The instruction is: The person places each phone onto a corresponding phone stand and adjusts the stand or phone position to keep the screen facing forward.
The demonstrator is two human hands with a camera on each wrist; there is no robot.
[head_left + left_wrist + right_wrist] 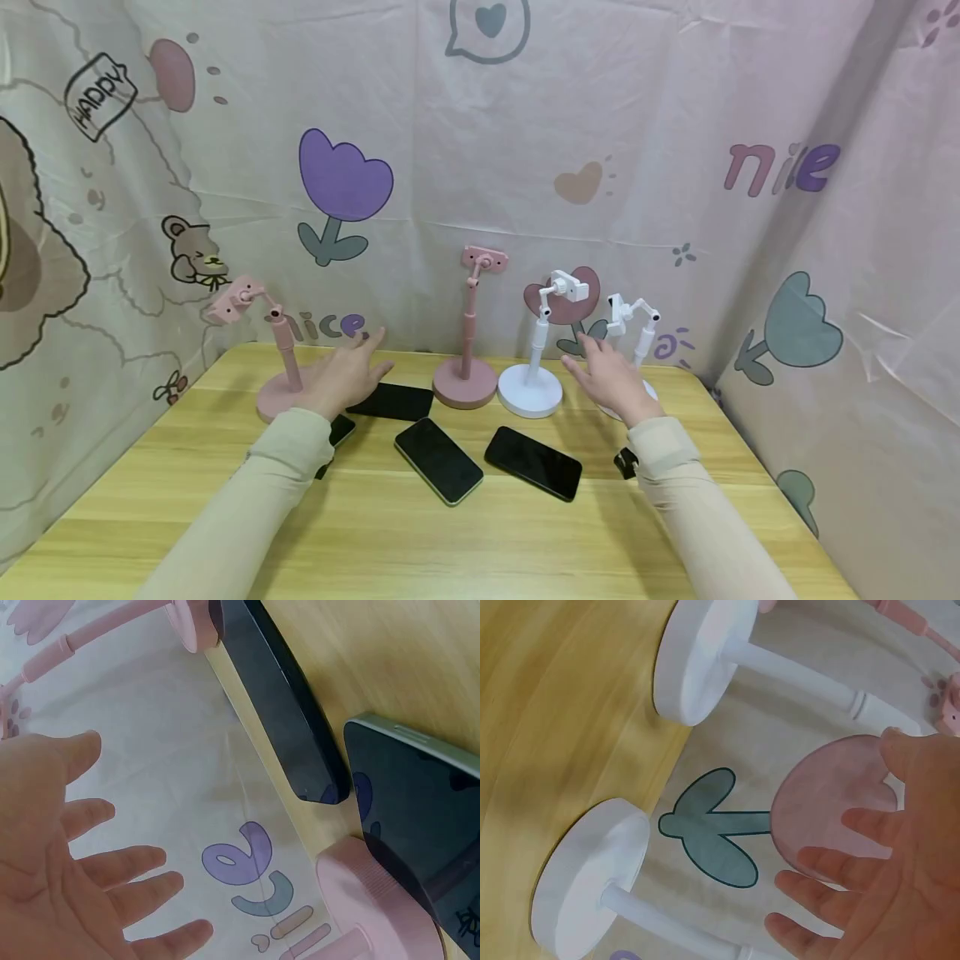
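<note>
Centre pink stand (467,387): upright on the wood-grain surface (420,550), its holder head raised toward the patterned cloth (637,75).
Left pink stand (283,346): well to the left of the centre pink stand, its head bent over to the left.
Near white stand (531,392): just right of the centre pink stand.
Far white stand (647,337): farther right of the centre pink stand, its base partly covered by the right hand (611,379).
Right hand: fingers spread and grasping nothing, to the right of the centre pink stand.
Left hand (341,377): also spread and unloaded, to the left of the centre pink stand.
Back black phone (393,402): flat, just left of the centre pink stand's base.
Pale-edged phone (438,461): flat, in front of the centre pink stand.
Right black phone (532,462): flat, front right of the centre pink stand.
Half-hidden phone (342,431): front left of the centre pink stand, partly behind the left sleeve (247,508).
Cloth: behind the centre pink stand, printed with tulips, hearts and lettering.
</note>
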